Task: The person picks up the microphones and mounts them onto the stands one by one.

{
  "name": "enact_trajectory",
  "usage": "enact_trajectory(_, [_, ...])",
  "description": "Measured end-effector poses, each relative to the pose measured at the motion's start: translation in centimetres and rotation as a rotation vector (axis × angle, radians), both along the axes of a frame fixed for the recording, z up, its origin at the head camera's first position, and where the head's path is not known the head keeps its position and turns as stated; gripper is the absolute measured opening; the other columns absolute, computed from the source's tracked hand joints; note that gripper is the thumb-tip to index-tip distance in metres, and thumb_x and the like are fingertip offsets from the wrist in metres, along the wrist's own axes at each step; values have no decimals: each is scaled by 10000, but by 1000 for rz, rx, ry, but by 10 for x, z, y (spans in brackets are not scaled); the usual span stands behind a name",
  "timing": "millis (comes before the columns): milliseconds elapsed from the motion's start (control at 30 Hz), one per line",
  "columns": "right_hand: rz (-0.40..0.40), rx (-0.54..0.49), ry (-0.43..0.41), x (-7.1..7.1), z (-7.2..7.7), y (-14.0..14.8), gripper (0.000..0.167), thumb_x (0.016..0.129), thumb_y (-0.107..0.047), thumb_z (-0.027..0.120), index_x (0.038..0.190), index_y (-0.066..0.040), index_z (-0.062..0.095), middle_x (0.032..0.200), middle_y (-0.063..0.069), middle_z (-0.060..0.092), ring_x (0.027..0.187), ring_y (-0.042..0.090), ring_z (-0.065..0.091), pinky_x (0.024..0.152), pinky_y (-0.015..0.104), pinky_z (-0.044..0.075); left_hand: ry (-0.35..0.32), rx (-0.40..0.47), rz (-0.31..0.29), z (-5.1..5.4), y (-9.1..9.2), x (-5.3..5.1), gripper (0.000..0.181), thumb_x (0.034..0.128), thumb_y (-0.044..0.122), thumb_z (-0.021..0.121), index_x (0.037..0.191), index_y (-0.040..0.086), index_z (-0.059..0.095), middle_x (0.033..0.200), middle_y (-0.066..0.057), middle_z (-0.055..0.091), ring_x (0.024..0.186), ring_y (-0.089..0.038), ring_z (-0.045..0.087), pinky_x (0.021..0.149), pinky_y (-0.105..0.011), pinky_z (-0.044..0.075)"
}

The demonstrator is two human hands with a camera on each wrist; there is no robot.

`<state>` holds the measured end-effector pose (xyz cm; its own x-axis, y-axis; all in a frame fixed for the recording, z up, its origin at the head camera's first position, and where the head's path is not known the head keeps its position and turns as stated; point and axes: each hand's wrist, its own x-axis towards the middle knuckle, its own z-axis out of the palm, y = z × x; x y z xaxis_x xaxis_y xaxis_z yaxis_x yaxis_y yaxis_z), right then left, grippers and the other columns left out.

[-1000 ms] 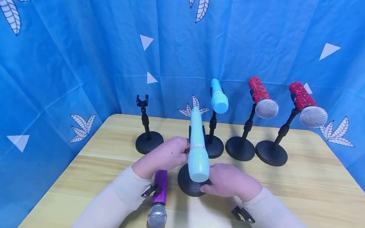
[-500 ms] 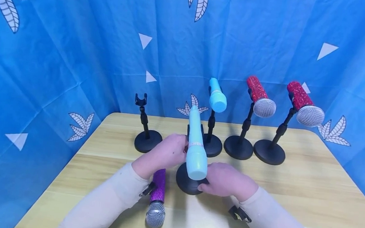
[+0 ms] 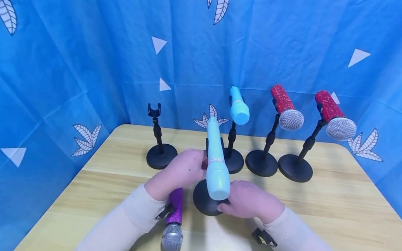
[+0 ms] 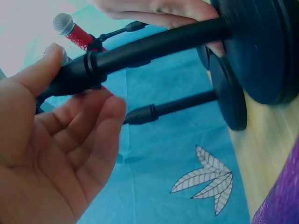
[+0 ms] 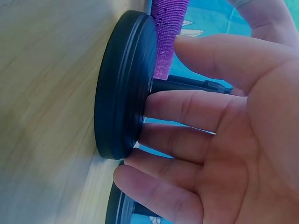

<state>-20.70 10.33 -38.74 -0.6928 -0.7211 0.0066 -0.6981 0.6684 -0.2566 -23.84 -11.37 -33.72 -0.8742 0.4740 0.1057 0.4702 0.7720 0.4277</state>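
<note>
A light blue microphone (image 3: 216, 161) rests in the clip of a black microphone stand (image 3: 202, 201), tilted with its broad end toward me. My left hand (image 3: 187, 166) grips the stand's pole just below the clip; thumb and curled fingers (image 4: 110, 109) lie on either side of the collar in the left wrist view. Low on the right, my right hand (image 3: 251, 200) touches the round base (image 5: 128, 88) with nearly straight fingertips, its thumb apart from the base in the right wrist view. A purple glittery microphone (image 3: 174, 213) lies beneath my left wrist, its silver head toward me.
Behind stand a blue microphone (image 3: 238, 108) and two red glittery microphones (image 3: 283, 98) on black stands. A bare black stand (image 3: 160, 153) is at the back left. Blue patterned cloth (image 3: 123, 38) surrounds the wooden table (image 3: 349, 213) at the back and sides.
Both hands keep their places on the stand and its base. The whole head view has shifted slightly; nothing else has visibly moved.
</note>
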Motion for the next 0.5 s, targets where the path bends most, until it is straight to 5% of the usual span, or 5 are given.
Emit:
enact_trajectory(267, [-26, 4, -33, -6, 0, 2, 281, 883, -339, 737, 735, -201, 542, 622, -103, 456, 528, 72, 427, 525, 275, 403, -110, 59, -104, 5, -7, 1, 260, 972, 180, 676, 1204, 63, 682, 1141, -33, 697, 1018, -184, 650, 863, -366, 528])
enact_trajectory(400, [-20, 1, -35, -6, -2, 3, 275, 879, -335, 737, 749, -198, 537, 638, -98, 461, 548, 78, 440, 537, 287, 419, -112, 80, -79, 1, -8, 2, 197, 966, 188, 684, 1136, 89, 694, 1055, 9, 704, 945, -154, 651, 813, -336, 537])
enact_trajectory(500, [-14, 4, -26, -4, -4, 4, 206, 878, -329, 744, 922, -144, 664, 782, -63, 605, 674, 113, 566, 628, 328, 500, -58, 71, -67, -2, -5, 3, 135, 952, 253, 711, 1027, 141, 700, 923, 63, 683, 852, -120, 626, 743, -306, 525])
